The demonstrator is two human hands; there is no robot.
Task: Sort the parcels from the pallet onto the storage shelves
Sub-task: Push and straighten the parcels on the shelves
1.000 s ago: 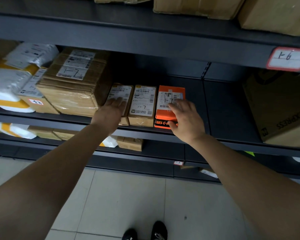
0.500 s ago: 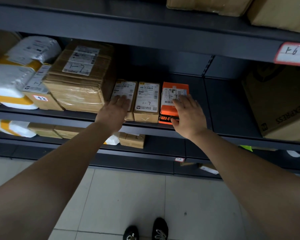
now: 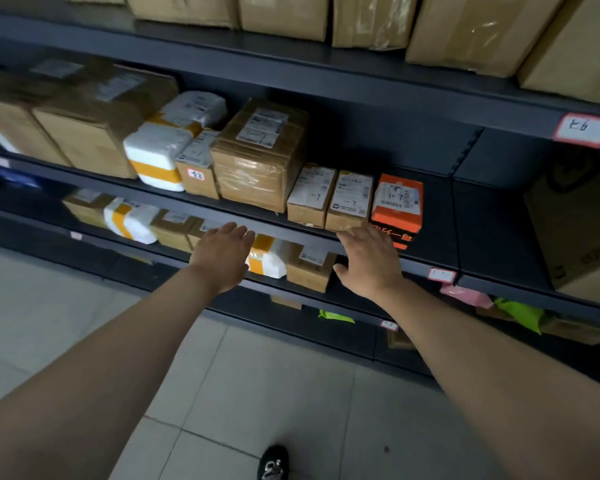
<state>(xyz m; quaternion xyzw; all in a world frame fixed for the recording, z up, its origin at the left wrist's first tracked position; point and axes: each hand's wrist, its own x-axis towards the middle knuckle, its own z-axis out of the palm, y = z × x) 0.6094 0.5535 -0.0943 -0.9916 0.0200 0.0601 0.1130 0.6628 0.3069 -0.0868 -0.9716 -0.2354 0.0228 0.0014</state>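
An orange parcel (image 3: 397, 206) stands on the middle shelf (image 3: 437, 237) beside two small brown boxes (image 3: 329, 199), all with white labels. My right hand (image 3: 369, 259) is open, fingers straight, just below and in front of the orange parcel and the nearer brown box, holding nothing. My left hand (image 3: 222, 254) is open too, hovering in front of the shelf edge left of the small boxes, empty. A larger taped brown box (image 3: 260, 157) sits left of the small boxes.
White-and-yellow bags (image 3: 156, 157) and more brown boxes fill the left of the middle shelf. The lower shelf (image 3: 305, 296) holds further parcels. A big carton (image 3: 575, 230) stands at right. Large boxes line the top shelf. Tiled floor lies below.
Both hands have drawn back off the parcels toward me and now hover in front of the shelf edge. The view has swung left, showing more of the shelves.
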